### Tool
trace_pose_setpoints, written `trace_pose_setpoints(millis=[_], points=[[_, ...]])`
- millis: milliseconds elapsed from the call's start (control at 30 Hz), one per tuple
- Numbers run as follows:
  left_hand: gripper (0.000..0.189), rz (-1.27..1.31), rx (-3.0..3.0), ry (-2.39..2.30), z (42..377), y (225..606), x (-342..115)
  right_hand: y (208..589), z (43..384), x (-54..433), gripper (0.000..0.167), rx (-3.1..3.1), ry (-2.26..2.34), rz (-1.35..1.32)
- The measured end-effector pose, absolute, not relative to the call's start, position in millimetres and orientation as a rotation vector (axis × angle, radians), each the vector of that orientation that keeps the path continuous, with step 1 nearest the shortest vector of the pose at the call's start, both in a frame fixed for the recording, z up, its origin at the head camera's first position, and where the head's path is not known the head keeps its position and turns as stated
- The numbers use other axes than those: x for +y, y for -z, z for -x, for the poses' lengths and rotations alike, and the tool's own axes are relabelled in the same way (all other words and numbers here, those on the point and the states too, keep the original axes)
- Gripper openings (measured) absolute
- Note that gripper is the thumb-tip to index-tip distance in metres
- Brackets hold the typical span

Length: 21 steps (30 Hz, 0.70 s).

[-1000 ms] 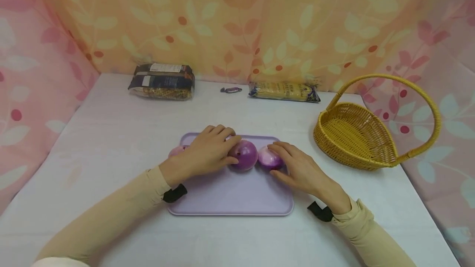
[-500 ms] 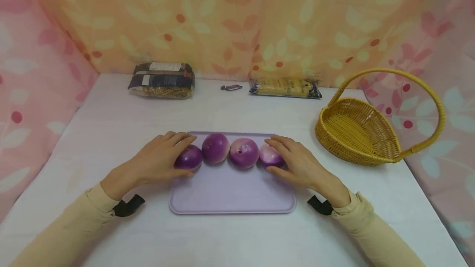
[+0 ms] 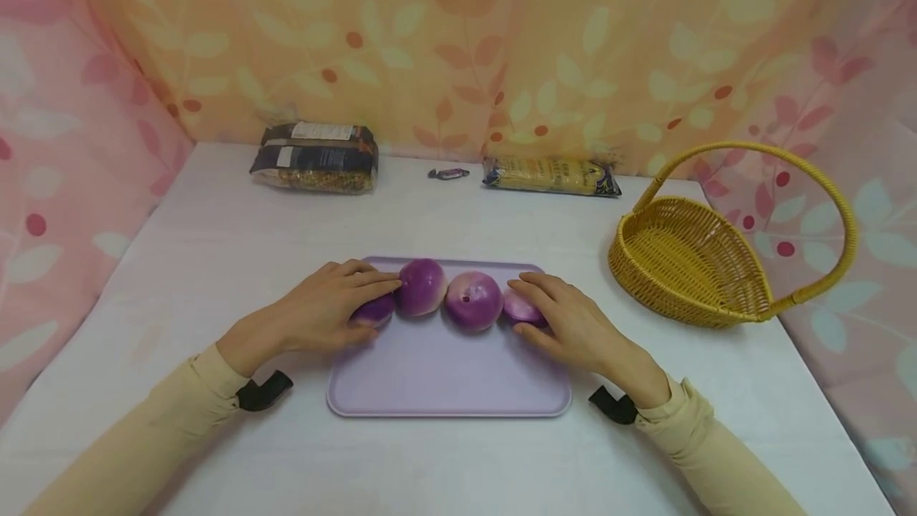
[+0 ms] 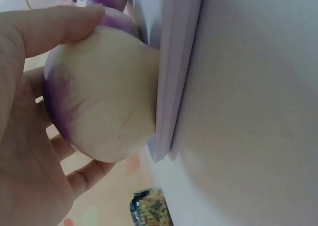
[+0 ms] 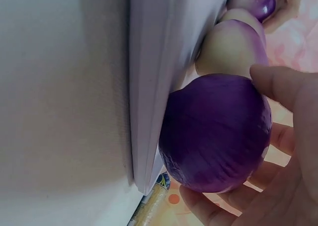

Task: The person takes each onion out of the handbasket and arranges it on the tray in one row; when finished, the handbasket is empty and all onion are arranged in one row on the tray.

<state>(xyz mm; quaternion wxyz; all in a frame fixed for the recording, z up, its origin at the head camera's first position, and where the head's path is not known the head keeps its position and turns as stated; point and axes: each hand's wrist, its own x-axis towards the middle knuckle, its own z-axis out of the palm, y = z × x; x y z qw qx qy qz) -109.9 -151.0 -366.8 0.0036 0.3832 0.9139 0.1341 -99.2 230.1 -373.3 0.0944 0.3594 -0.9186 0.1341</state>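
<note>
Several purple-and-white turnips stand in a row along the far side of a lilac tray (image 3: 450,381). My left hand (image 3: 315,306) holds the leftmost turnip (image 4: 104,97), thumb on one side and fingers curled round the other. At the other end, my right hand (image 3: 573,321) has its thumb and fingers round a turnip (image 5: 216,134) whose side is deep purple in the right wrist view. Between the hands sit two more, a left middle turnip (image 3: 421,287) and a right middle turnip (image 3: 474,302) with a small dark stem spot. The hands partly cover both end turnips in the head view.
A yellow wicker basket (image 3: 645,293) with a tall handle stands to the right of the tray. Along the back lie a dark bag of pasta (image 3: 315,158), a small wrapped candy (image 3: 449,173) and a long yellow noodle packet (image 3: 550,176). Patterned curtains enclose the table.
My left hand has moved left from the right middle turnip to the leftmost one, uncovering the left middle turnip. My right hand stays at the right end turnip.
</note>
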Motion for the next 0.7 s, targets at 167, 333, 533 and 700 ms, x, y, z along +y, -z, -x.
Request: trace_pose_setpoints(millis=[167, 333, 533, 700], points=[[0.065, -1.239, 2.886, -0.454, 110.4, 367.2, -151.5, 374.1, 99.7, 230.4, 0.060, -2.703, -0.403, -1.070], [0.064, -1.255, 2.886, -0.459, 110.9, 367.3, -151.6, 373.1, 99.5, 230.9, 0.059, -2.703, -0.418, -1.070], [0.073, -1.236, 2.884, -0.442, 109.4, 366.3, -149.8, 374.3, 99.7, 232.9, 0.060, -2.697, -0.421, -1.079], [0.080, -1.214, 2.890, -0.433, 108.3, 364.2, -148.1, 373.1, 99.1, 233.5, 0.060, -2.712, -0.427, -1.070]])
